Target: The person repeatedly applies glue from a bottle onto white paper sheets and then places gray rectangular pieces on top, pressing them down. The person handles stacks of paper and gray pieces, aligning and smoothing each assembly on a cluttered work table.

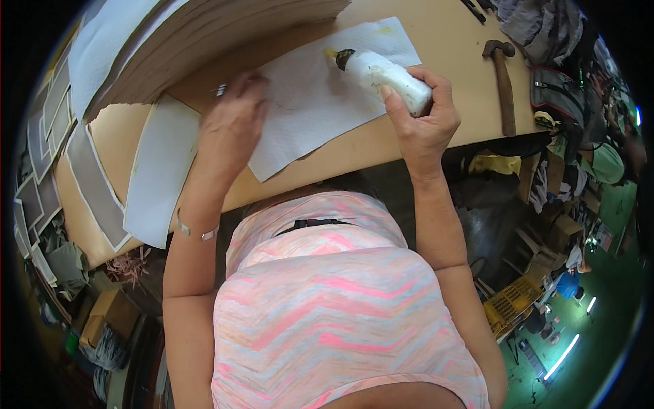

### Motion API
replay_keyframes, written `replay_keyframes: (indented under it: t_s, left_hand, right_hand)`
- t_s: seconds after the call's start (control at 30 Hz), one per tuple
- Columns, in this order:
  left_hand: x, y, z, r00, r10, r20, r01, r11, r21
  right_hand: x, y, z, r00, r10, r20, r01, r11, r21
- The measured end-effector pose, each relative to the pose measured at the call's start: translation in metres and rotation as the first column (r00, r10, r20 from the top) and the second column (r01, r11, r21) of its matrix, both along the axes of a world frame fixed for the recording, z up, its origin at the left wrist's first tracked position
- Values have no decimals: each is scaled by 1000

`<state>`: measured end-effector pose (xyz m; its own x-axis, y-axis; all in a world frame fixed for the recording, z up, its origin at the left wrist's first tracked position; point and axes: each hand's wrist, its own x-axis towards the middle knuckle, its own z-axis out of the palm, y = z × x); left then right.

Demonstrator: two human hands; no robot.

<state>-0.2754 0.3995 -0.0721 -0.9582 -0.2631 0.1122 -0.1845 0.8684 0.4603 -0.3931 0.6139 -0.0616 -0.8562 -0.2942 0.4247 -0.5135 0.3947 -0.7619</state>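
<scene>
My right hand (426, 122) grips a white plastic squeeze bottle (391, 79) with a dark, crusted collar and a yellowish nozzle. The bottle is tilted over a white textured sheet (311, 112), its nozzle pointing to the upper left. Motion blurs my left hand (232, 117) at the sheet's left edge. Its fingers are bent, and whether they pinch anything is unclear. A small shiny metallic piece (220, 90) shows beside those fingers. Left of my forearm lies a narrower white strip (162, 174).
A tall stack of sheets (214, 51) rises at the table's back left. Grey, white-edged pieces (97, 184) lie at the left. A wooden-handled ball-peen hammer (503, 87) rests at right, near a dark pouch (557, 94). The table's front edge (317, 179) runs before my body.
</scene>
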Motion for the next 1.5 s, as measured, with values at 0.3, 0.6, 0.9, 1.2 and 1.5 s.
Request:
replay_keyframes:
  t_s: [0.3, 0.6, 0.9, 1.2, 1.5]
  left_hand:
    - [29, -15, 3, 997, -18, 74, 27, 992, -120]
    - [35, -16, -2, 999, 43, 1, -42, 989, -141]
    - [42, -23, -2, 996, 81, 36, -73, 978, -197]
    - [48, -34, -3, 992, 123, -7, -122, 972, -199]
    - [47, -42, -11, 982, 148, -117, -166, 972, -169]
  right_hand:
    - [6, -2, -1, 995, 0, 100, 6, 998, -56]
    - [19, -13, -5, 993, 16, 118, -8, 998, -69]
    - [39, -34, -3, 988, 153, 0, -153, 988, -34]
    - [50, -46, -1, 968, 245, 51, -241, 968, -68]
    - [59, -65, -3, 903, 426, -55, -429, 902, -56]
